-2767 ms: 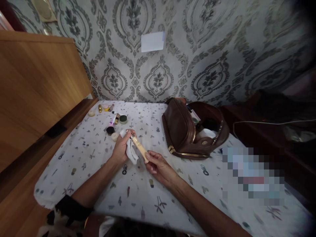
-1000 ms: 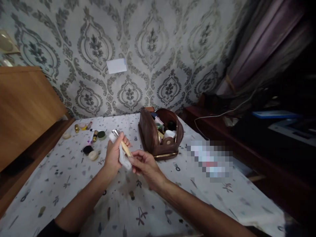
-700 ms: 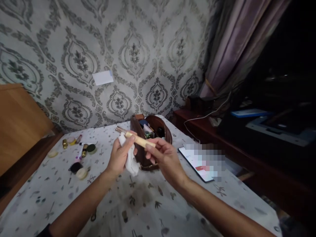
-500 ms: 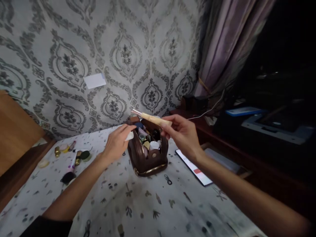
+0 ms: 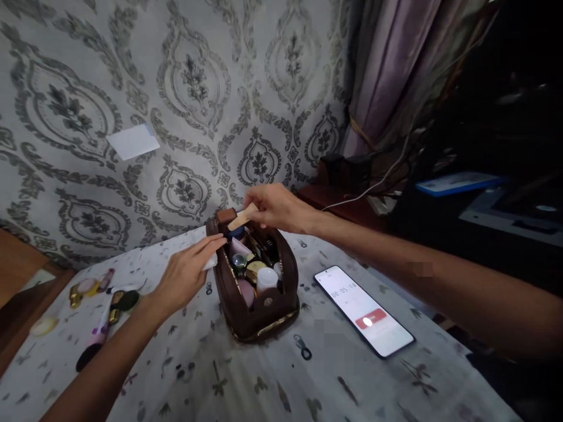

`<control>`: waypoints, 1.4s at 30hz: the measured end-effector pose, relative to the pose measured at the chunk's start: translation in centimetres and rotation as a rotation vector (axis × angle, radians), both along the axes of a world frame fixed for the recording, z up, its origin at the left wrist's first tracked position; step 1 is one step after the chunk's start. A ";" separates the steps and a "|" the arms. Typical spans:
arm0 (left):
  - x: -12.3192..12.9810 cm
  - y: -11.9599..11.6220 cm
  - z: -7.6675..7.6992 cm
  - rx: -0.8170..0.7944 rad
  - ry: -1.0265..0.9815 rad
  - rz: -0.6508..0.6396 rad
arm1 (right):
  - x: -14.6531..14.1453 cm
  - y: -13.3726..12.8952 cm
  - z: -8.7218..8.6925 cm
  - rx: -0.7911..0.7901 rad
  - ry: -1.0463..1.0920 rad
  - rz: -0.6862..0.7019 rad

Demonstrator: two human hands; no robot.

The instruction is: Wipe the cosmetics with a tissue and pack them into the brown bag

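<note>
My right hand (image 5: 275, 206) pinches a slim cream-coloured cosmetic tube (image 5: 243, 218) over the back of an unzipped brown makeup bag (image 5: 235, 319). The tube slants down toward the opening; its far end is hard to make out. Beside the bag's left wall is my left hand (image 5: 187, 269), fingers stretched along the upper edge, with a small folded white tissue (image 5: 211, 262) held under them. Cosmetics crowd the bag: a white-lidded jar (image 5: 267, 280), a round greenish glass item (image 5: 238, 264), a pink tube (image 5: 240, 247) and several dark pieces.
On the patterned tablecloth at left lie several cosmetics, including a dark green round compact (image 5: 128, 300) and a purple-and-white tube (image 5: 102, 328). A phone (image 5: 365, 310) showing a timer lies right of the bag. A white cable (image 5: 373, 190) runs along the dark furniture behind.
My right hand has moved left and toward the bag's back, tipping the tube down toward the opening. My left hand stays at the bag's left side. The view has shifted, bringing the bag closer.
</note>
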State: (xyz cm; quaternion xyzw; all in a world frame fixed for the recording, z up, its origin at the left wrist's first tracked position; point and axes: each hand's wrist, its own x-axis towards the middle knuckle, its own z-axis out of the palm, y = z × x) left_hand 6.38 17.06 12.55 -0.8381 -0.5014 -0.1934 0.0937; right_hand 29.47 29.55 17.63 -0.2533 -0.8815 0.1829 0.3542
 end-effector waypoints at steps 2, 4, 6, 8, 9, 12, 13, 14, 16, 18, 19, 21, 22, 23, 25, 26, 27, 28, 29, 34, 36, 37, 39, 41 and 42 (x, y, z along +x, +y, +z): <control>0.1 0.1 -0.1 0.001 -0.016 -0.007 | -0.6 0.3 0.0 -0.039 -0.095 0.052; 0.3 0.2 -0.2 0.002 -0.021 -0.007 | -1.3 0.4 0.1 -0.075 -0.191 0.095; 0.5 0.3 -0.3 -0.002 -0.030 -0.006 | -2.1 0.3 0.1 -0.085 -0.274 0.135; 0.6 0.5 -0.5 -0.014 -0.046 -0.002 | -3.1 0.2 -0.1 -0.083 -0.342 0.176; 0.6 0.5 -0.6 -0.020 -0.057 -0.001 | -3.6 0.3 -0.2 -0.087 -0.371 0.193; 0.6 0.7 -0.8 -0.023 -0.100 -0.003 | -4.7 0.7 -0.9 -0.090 -0.446 0.221; 0.6 0.7 -0.9 -0.022 -0.115 -0.008 | -5.0 0.9 -1.2 -0.094 -0.472 0.226; 0.6 0.8 -1.0 -0.022 -0.129 -0.013 | -5.1 1.1 -1.5 -0.108 -0.497 0.228; 0.6 0.8 -1.1 -0.030 -0.154 -0.021 | -5.2 1.5 -2.0 -0.168 -0.535 0.231; 0.6 0.9 -1.3 -0.042 -0.178 -0.024 | -5.1 1.8 -2.5 -0.270 -0.529 0.229; 0.5 0.9 -1.4 -0.047 -0.187 -0.024 | -5.0 1.9 -2.7 -0.321 -0.513 0.229; 0.5 0.9 -1.5 -0.047 -0.199 -0.024 | -5.0 2.0 -2.9 -0.423 -0.475 0.250; 0.4 0.9 -1.5 -0.046 -0.198 -0.024 | -5.0 2.0 -3.0 -0.473 -0.452 0.258; 0.4 0.9 -1.5 -0.044 -0.193 -0.026 | -5.0 2.0 -3.0 -0.516 -0.429 0.259; 0.3 0.9 -1.5 -0.041 -0.174 -0.029 | -5.1 1.8 -2.9 -0.567 -0.389 0.231; 0.2 0.9 -1.5 -0.039 -0.164 -0.029 | -5.2 1.7 -2.8 -0.566 -0.383 0.211; 0.2 0.9 -1.5 -0.037 -0.158 -0.029 | -5.2 1.6 -2.7 -0.542 -0.393 0.193; 0.2 0.8 -1.5 -0.036 -0.154 -0.027 | -5.3 1.4 -2.6 -0.495 -0.418 0.182; 0.1 0.8 -1.5 -0.035 -0.151 -0.025 | -5.3 1.3 -2.5 -0.434 -0.454 0.173; 0.3 -0.2 -1.3 -0.027 -0.148 0.009 | -5.3 0.8 -2.3 -0.224 -0.530 0.113; 0.2 -1.2 -1.1 -0.016 -0.167 0.035 | -5.3 0.6 -2.4 -0.236 -0.510 0.112; 0.0 -1.8 -1.1 -0.009 -0.186 0.053 | -5.3 0.5 -2.5 -0.260 -0.503 0.109; -0.6 -3.2 -1.3 -0.004 -0.245 0.110 | -5.3 0.4 -2.8 -0.323 -0.492 0.082; -1.8 -4.8 -1.8 -0.044 -0.314 0.203 | -5.3 0.3 -3.1 -0.355 -0.498 0.055; -2.6 -5.6 -2.2 -0.081 -0.344 0.265 | -5.2 0.3 -3.3 -0.342 -0.498 0.059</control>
